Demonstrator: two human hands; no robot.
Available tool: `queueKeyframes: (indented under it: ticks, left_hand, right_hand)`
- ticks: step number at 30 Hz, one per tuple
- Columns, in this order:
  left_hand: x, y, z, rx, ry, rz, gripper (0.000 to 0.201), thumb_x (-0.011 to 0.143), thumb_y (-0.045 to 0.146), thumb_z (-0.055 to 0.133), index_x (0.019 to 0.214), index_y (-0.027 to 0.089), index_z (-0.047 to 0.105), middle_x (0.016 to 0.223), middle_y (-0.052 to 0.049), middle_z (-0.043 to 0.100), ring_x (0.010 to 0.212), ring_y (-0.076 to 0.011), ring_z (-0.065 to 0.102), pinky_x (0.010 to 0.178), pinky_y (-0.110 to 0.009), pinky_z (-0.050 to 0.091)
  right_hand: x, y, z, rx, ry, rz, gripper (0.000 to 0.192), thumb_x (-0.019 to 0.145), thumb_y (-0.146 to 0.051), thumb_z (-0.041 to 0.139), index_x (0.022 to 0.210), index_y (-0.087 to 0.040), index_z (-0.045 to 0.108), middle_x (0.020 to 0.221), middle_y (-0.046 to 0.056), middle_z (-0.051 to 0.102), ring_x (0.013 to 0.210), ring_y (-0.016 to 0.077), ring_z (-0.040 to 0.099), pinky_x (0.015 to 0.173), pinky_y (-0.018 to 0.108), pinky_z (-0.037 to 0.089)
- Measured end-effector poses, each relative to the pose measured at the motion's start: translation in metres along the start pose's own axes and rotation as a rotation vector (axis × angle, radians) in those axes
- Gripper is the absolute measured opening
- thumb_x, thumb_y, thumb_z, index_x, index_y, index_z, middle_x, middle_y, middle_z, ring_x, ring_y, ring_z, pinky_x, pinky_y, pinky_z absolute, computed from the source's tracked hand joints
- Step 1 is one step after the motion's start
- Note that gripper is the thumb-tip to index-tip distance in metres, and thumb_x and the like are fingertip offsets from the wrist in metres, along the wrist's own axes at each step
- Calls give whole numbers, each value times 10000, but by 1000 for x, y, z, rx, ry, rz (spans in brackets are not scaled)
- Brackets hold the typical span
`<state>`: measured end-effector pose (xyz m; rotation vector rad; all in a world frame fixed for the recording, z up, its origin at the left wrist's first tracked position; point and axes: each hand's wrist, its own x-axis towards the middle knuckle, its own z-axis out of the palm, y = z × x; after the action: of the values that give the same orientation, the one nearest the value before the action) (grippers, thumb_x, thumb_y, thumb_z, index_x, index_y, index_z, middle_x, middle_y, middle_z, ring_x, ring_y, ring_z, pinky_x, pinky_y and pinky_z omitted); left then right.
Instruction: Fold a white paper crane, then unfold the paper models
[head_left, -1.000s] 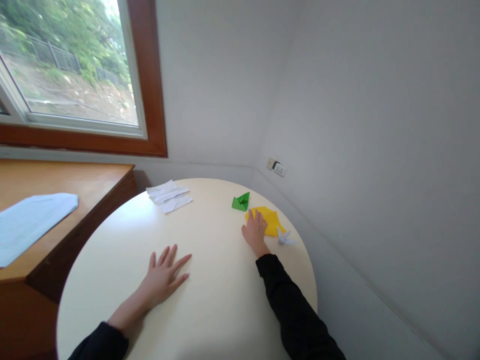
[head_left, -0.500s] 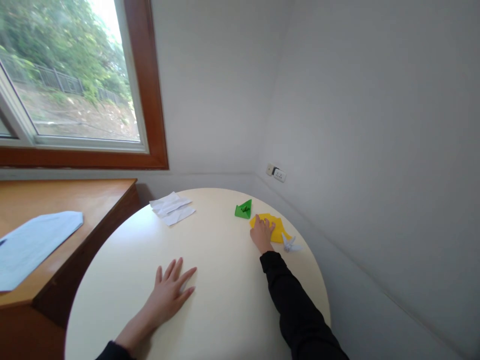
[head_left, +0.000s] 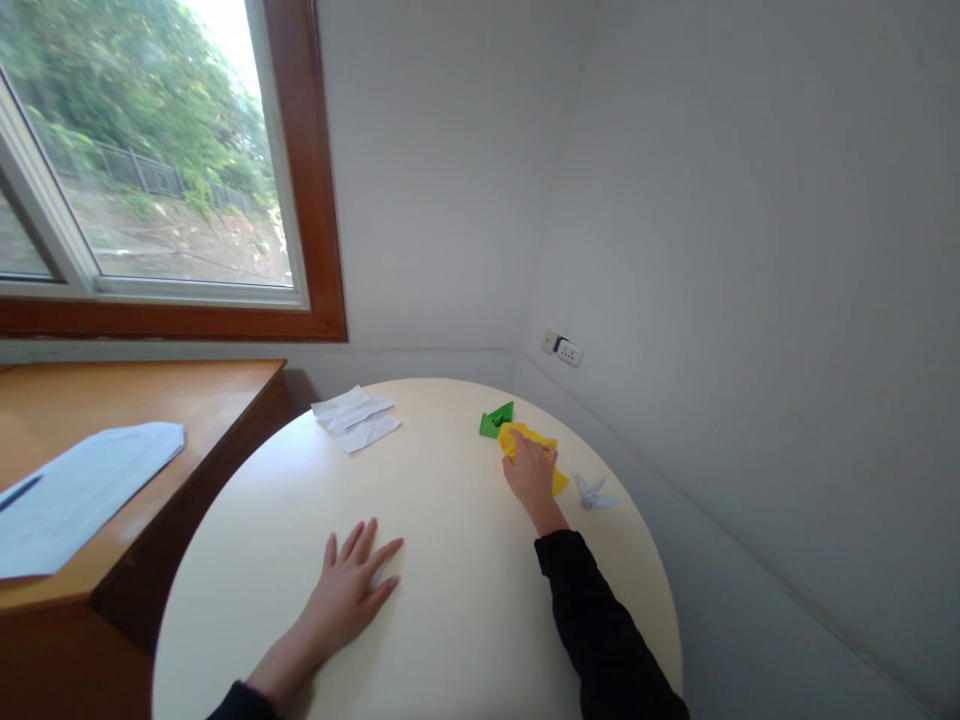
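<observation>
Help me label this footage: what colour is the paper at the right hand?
Yellow; the paper at the right hand shows best in the head view.

counter [head_left: 450,600]: paper sheets [head_left: 360,415] back left | folded piece [head_left: 491,424] back right | held paper [head_left: 534,435] just before folded piece | paper figure [head_left: 592,496] right of held paper | side counter [head_left: 225,385] left, bearing flat sheet [head_left: 97,490], pen [head_left: 20,492] on sheet

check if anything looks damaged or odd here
The wall socket looks slightly odd: a dark patch, perhaps a gap, shows between it and the neighbouring plate. The yellow paper looks uneven under the right hand.
</observation>
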<state>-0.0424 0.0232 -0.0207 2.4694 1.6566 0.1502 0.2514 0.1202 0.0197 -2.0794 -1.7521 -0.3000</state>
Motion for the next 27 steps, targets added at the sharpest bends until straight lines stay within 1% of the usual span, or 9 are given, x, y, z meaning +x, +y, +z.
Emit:
queueKeyframes:
  ticks: [4, 8, 11, 13, 16, 18, 20, 24, 27]
  left_hand:
    - [-1, 1, -1, 1, 1, -4, 468, 869, 437, 390, 1316, 316, 453, 1465, -96, 290, 1349, -334, 212, 1066, -573, 151]
    - [-1, 2, -2, -3, -3, -12, 468, 869, 440, 388, 1313, 308, 459, 1463, -105, 292, 1348, -329, 219, 1068, -569, 151]
    - [-1, 1, -1, -5, 18, -12, 457, 872, 444, 387, 1304, 319, 468, 1459, -93, 309, 1344, -327, 236, 1066, -572, 155]
    - [-1, 0, 1, -3, 31, -10, 452, 874, 447, 385, 1300, 324, 472, 1458, -89, 315, 1343, -324, 241, 1067, -569, 157]
    - [-1, -3, 6, -12, 56, -1, 451, 879, 457, 378, 1301, 326, 469, 1459, -92, 315, 1342, -319, 246, 1066, -571, 158]
    - [0, -6, 10, -33, 68, 4, 446, 880, 451, 380, 1297, 322, 473, 1458, -106, 314, 1342, -322, 247, 1059, -586, 152]
    - [1, -8, 14, -63, 85, 7, 436, 878, 437, 392, 1285, 316, 488, 1452, -121, 320, 1340, -327, 249, 1048, -606, 145]
    - [2, -12, 22, -208, 175, -4, 401, 845, 404, 462, 1220, 297, 552, 1415, -116, 390, 1326, -318, 287, 1056, -605, 114]
    - [5, -12, 23, -532, 332, -97, 353, 807, 414, 512, 1082, 233, 639, 1281, -119, 542, 1241, -303, 420, 1077, -548, 156]
  right_hand:
    - [-9, -9, -25, 204, -7, -74, 501, 787, -156, 421, 1288, -154, 425, 1180, 119, 581, 1064, 243, 507, 931, 358, 318]
    - [-19, -17, -49, 639, -35, -148, 489, 799, -223, 402, 1285, -173, 402, 1153, 91, 590, 1054, 204, 541, 916, 331, 414]
    - [-24, -22, -61, 928, -107, -142, 520, 837, -304, 367, 1333, -155, 313, 1157, 114, 586, 1052, 216, 564, 874, 352, 468]
    - [-25, -24, -62, 1006, -142, -79, 556, 865, -328, 313, 1383, -148, 219, 1197, 137, 566, 1091, 244, 550, 862, 387, 481]
    - [-27, -27, -46, 1145, -174, 69, 557, 879, -340, 264, 1399, -152, 200, 1199, 139, 570, 1107, 264, 544, 818, 406, 504]
    - [-29, -28, -24, 1502, -258, 177, 537, 823, -323, 380, 1336, -177, 324, 1192, 111, 585, 1067, 252, 573, 790, 380, 521]
    - [-33, -29, 1, 1918, -419, 416, 495, 688, -252, 564, 1175, -193, 493, 1094, 76, 647, 1003, 246, 609, 781, 349, 526]
    - [-41, -28, 36, 2015, -605, 587, 325, 661, -195, 569, 984, -156, 590, 893, 73, 707, 910, 242, 651, 749, 347, 536]
    - [-43, -27, 44, 2068, -714, 677, 269, 692, -196, 573, 956, -158, 602, 872, 71, 713, 898, 243, 658, 751, 362, 537]
